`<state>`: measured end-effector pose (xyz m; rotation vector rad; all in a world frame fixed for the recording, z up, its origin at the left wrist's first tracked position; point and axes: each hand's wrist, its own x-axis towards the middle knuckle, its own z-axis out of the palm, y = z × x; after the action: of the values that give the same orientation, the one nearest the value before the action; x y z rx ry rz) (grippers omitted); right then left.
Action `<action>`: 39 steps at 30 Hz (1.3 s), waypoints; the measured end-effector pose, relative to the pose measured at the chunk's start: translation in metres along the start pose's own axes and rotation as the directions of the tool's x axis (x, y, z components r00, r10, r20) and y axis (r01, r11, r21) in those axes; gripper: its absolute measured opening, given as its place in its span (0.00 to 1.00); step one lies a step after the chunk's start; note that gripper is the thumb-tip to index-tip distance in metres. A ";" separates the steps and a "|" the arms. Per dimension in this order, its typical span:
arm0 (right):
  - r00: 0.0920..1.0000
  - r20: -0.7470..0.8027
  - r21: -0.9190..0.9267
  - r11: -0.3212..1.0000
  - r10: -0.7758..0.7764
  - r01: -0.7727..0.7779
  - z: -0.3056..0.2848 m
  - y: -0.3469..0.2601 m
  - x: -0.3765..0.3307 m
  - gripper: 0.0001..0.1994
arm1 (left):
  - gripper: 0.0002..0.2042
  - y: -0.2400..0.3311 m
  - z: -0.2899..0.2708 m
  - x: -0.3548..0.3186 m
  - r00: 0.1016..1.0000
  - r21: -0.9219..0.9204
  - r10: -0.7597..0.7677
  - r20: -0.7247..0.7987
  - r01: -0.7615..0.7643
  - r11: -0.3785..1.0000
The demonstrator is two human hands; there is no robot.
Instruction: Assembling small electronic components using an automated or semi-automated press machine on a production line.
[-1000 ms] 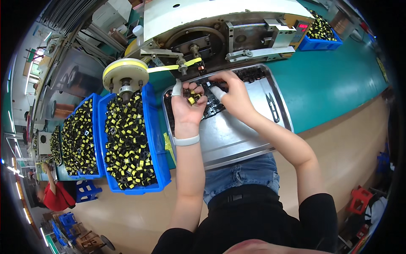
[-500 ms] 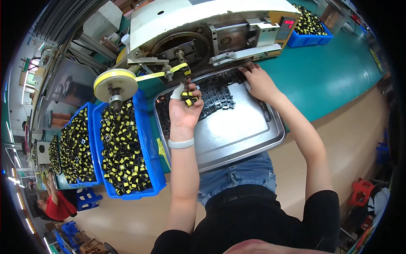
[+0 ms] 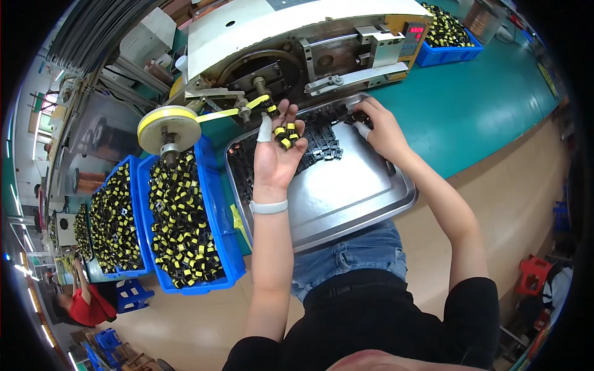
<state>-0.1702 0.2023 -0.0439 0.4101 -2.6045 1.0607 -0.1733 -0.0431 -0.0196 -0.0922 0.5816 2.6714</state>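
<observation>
Mid-sorting over the steel tray (image 3: pixel 346 204): left hand (image 3: pixel 276 157) cupped open, cradling yellow-taped parts (image 3: pixel 286 135) above it; right hand (image 3: pixel 378 127) pinching black parts (image 3: pixel 322 139) at its far edge, likely needing a clean pick.

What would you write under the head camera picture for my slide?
Left hand cups small yellow-and-black parts palm-up over a metal tray while the right hand reaches into black parts.

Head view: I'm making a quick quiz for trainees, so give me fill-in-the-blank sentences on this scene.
1. The left hand, palm up, holds small black parts wrapped in ____ tape.
2. The right hand reaches into the ____ tray.
3. The bins at the person's left are ____.

Missing words: yellow; metal; blue
</observation>
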 end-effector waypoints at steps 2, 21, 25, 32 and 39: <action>0.999 -0.053 0.071 0.997 -0.008 0.012 -0.005 -0.021 -0.007 0.14 | 0.15 0.002 -0.006 0.001 0.991 -0.167 -0.087 0.104 0.104 0.981; 0.835 0.159 0.934 0.193 0.527 -0.300 0.080 -0.143 0.033 0.15 | 0.11 0.036 -0.027 -0.015 0.913 -0.133 0.236 -0.333 -0.293 0.947; 0.784 0.147 0.947 0.142 0.604 -0.287 0.087 -0.156 0.035 0.15 | 0.11 0.037 -0.032 -0.015 0.906 -0.139 0.245 -0.345 -0.308 0.941; 0.745 0.143 0.975 0.037 0.652 -0.219 0.100 -0.161 0.047 0.15 | 0.10 0.036 -0.039 -0.012 0.911 -0.134 0.239 -0.337 -0.298 0.945; 0.759 0.257 0.961 -0.074 0.599 -0.267 0.095 -0.158 0.052 0.15 | 0.10 0.036 -0.040 -0.011 0.896 -0.120 0.260 -0.361 -0.321 0.939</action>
<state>-0.1749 0.0182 0.0100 -0.4597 -1.2272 2.8535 -0.1785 -0.0932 -0.0404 -0.5719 0.4888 3.0228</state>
